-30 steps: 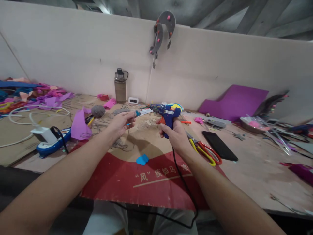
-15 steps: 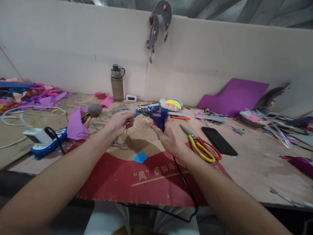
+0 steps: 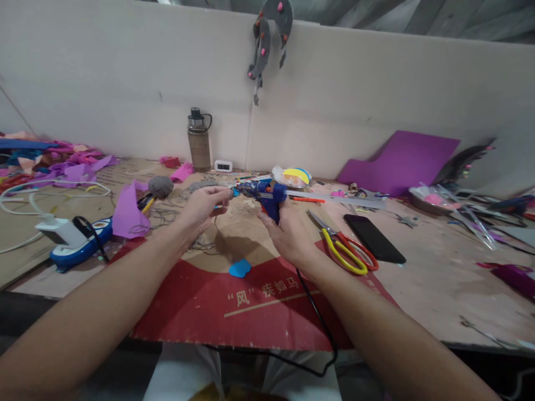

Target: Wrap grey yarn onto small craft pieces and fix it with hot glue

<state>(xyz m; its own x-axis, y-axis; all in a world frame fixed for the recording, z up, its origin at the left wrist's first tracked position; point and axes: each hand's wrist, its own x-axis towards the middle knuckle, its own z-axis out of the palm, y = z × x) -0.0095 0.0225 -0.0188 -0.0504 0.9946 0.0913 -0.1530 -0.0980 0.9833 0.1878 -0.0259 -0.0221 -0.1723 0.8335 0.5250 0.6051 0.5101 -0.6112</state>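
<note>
My right hand [image 3: 288,231] is wrapped round the handle of a blue hot glue gun [image 3: 271,197], whose nozzle points left. A clear glue stick [image 3: 303,196] sticks out of its back end. Just left of the nozzle, my left hand [image 3: 208,206] pinches a small blue felt piece [image 3: 236,192], mostly hidden by the fingers. The nozzle is at or very near that piece; I cannot tell if they touch. Below, a blue heart-shaped felt piece [image 3: 239,268] lies on the red and brown cardboard [image 3: 188,312].
Scissors [image 3: 345,245] and a black phone [image 3: 374,238] lie to the right. On the left are a power strip [image 3: 81,245], grey yarn ball [image 3: 160,187] and purple felt [image 3: 130,214]. A bottle [image 3: 199,142] stands by the wall. The gun's black cord [image 3: 317,314] hangs over the front edge.
Both hands hold nearly the same pose, with the nozzle still by the blue felt piece. The whole view has shifted slightly.
</note>
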